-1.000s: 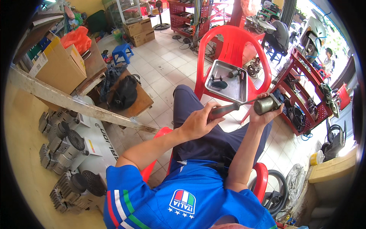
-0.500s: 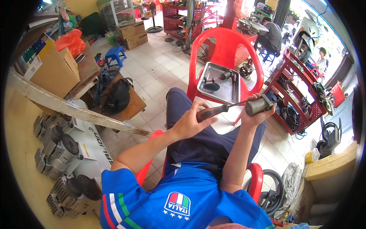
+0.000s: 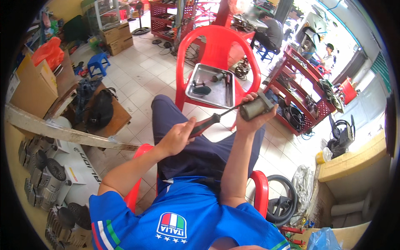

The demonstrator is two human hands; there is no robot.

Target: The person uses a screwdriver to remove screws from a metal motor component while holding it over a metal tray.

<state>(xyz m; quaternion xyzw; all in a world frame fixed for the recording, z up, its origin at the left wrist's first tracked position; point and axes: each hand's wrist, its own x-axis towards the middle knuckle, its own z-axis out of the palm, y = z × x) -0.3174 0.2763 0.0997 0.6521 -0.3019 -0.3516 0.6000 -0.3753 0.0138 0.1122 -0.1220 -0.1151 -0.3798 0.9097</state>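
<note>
Over the last second your left hand (image 3: 179,136) has changed its hold: the thumb and fingers, looser and more spread on the screwdriver (image 3: 206,125) before, are now wrapped round the rear of the handle, leaving more of its front bare. Your right hand (image 3: 254,123) still grips the metal cylinder (image 3: 252,110) from below, with its fingertips showing over the far side, and the piece now slants more steeply, its flanged end up and to the right. Your view has swung too, so the room sits further left. To judge by this, the work remains at the cylinder, with a firmer grasp on the tool for pushing or turning. The shaft runs up to the cylinder's left end, but its tip is lost behind the metal and fingers, so I can't tell whether it is seated or merely alongside. As for edges, the steel tray (image 3: 219,95) on the red chair (image 3: 213,54) is beyond the shaft, its near rim close to the line of the tool, while the chair's right arm curves down near your right fingertips. The red rack (image 3: 298,89) stands further to the right. Your easiest room is back over your dark trousers (image 3: 200,160), where both elbows can bend between the armrests.
</note>
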